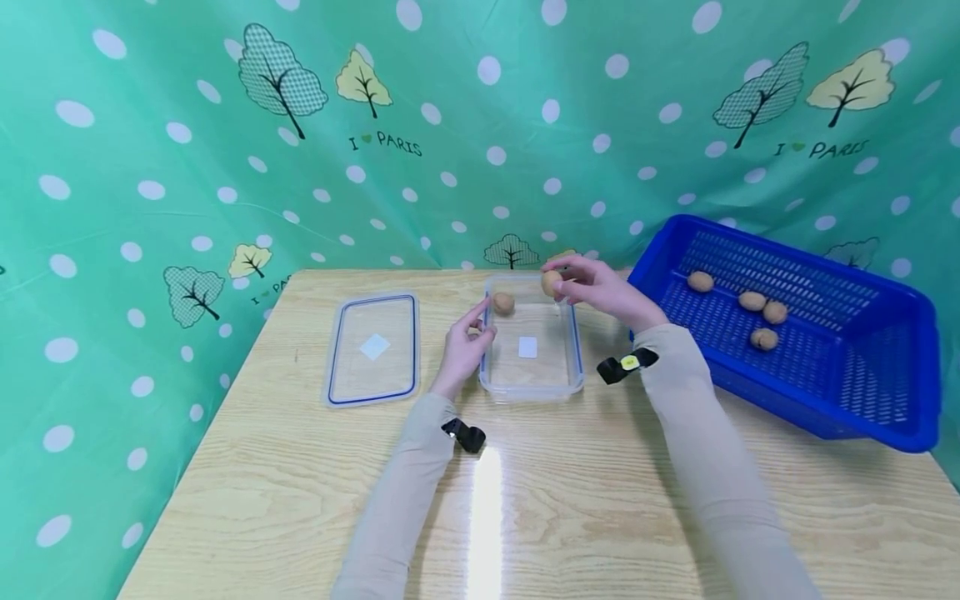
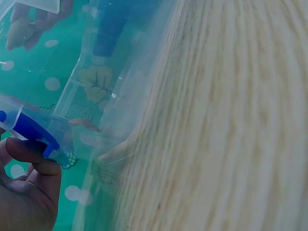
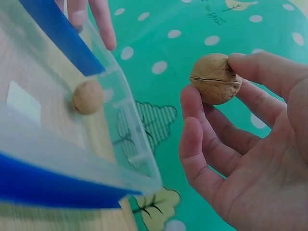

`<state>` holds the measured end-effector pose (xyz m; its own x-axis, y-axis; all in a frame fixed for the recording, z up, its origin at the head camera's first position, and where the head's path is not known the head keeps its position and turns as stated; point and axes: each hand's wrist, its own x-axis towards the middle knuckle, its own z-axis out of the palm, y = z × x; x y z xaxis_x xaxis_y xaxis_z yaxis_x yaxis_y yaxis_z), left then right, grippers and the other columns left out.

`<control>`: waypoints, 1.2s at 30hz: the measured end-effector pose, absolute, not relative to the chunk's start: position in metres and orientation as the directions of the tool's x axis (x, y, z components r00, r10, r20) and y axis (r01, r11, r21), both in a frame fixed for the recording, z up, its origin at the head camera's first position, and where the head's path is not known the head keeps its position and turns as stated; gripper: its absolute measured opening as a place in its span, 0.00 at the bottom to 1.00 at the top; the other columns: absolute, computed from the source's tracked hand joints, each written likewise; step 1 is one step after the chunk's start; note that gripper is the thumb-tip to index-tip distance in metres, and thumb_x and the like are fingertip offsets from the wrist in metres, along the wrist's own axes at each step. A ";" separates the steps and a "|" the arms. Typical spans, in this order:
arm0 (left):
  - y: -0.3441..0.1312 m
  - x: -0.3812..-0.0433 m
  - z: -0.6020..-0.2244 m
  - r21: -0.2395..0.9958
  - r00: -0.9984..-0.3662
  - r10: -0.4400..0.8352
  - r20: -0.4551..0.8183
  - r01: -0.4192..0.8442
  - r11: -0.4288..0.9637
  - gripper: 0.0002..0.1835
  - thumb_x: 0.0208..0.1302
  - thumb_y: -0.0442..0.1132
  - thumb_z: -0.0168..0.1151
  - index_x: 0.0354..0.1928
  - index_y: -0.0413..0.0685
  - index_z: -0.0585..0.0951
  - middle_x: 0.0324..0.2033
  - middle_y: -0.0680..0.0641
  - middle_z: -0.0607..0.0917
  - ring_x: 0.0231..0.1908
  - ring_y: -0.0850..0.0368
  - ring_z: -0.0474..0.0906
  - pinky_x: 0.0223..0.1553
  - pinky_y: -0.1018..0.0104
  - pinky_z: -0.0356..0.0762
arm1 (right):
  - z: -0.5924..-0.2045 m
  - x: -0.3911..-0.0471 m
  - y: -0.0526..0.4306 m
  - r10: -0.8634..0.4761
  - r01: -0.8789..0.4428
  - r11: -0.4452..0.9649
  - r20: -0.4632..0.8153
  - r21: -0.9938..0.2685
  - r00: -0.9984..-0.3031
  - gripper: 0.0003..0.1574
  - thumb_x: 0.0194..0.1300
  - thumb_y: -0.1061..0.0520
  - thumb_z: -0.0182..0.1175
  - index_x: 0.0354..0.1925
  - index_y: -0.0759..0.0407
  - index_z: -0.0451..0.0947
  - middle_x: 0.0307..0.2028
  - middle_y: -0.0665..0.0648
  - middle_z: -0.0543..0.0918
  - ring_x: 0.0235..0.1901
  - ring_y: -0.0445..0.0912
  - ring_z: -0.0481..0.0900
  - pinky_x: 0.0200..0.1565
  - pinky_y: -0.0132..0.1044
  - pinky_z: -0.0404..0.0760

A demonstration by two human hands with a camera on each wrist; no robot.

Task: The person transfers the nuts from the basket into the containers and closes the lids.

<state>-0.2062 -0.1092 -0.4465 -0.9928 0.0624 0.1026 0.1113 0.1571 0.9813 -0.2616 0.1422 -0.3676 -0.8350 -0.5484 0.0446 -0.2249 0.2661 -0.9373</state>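
Observation:
Between the thumb and fingertips of my right hand is a walnut, raised over the far right corner of a clear plastic food container. The seam line of its shell faces the right wrist camera. My left hand grips the container's left side, thumb and fingers at the rim beside the blue strip. Inside the container, a second walnut lies in the far left corner, and a white square label shows on the bottom.
Left of the container, its clear lid with a blue seal lies flat on the wooden table. A blue perforated basket stands at the right, with several walnuts in it. Behind the table hangs a green dotted cloth.

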 end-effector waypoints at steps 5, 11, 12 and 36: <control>-0.109 -0.211 -0.456 0.982 -0.996 0.032 0.087 0.091 0.166 0.30 0.64 0.28 0.57 0.69 0.48 0.69 0.34 0.49 0.71 0.17 0.65 0.61 0.20 0.75 0.64 | -0.377 -0.268 0.123 -0.555 -0.191 0.264 0.014 -0.945 -0.832 0.26 0.72 0.54 0.54 0.65 0.61 0.67 0.55 0.63 0.75 0.48 0.56 0.77 0.51 0.50 0.75; -0.109 -0.211 -0.455 0.982 -0.996 0.022 0.087 0.089 0.168 0.30 0.63 0.28 0.57 0.68 0.47 0.69 0.34 0.49 0.72 0.17 0.65 0.62 0.20 0.75 0.64 | -0.392 -0.274 0.098 -0.543 -0.154 0.215 0.014 -0.964 -0.840 0.27 0.72 0.55 0.55 0.65 0.62 0.67 0.54 0.66 0.77 0.47 0.58 0.78 0.52 0.54 0.74; -0.109 -0.211 -0.455 0.982 -0.996 0.020 0.090 0.092 0.165 0.30 0.62 0.28 0.57 0.68 0.47 0.69 0.34 0.49 0.72 0.17 0.65 0.62 0.20 0.75 0.64 | -0.394 -0.275 0.094 -0.538 -0.151 0.205 0.017 -0.967 -0.843 0.27 0.71 0.55 0.55 0.65 0.62 0.68 0.54 0.66 0.77 0.47 0.58 0.78 0.52 0.54 0.75; -0.106 -0.210 -0.448 0.986 -0.996 0.042 0.073 0.078 0.148 0.30 0.64 0.26 0.56 0.69 0.45 0.68 0.35 0.48 0.71 0.17 0.65 0.62 0.20 0.76 0.64 | -0.416 -0.283 0.074 -0.307 0.109 0.115 -0.140 -0.987 -0.941 0.36 0.62 0.69 0.53 0.68 0.65 0.62 0.59 0.68 0.69 0.45 0.50 0.73 0.58 0.51 0.69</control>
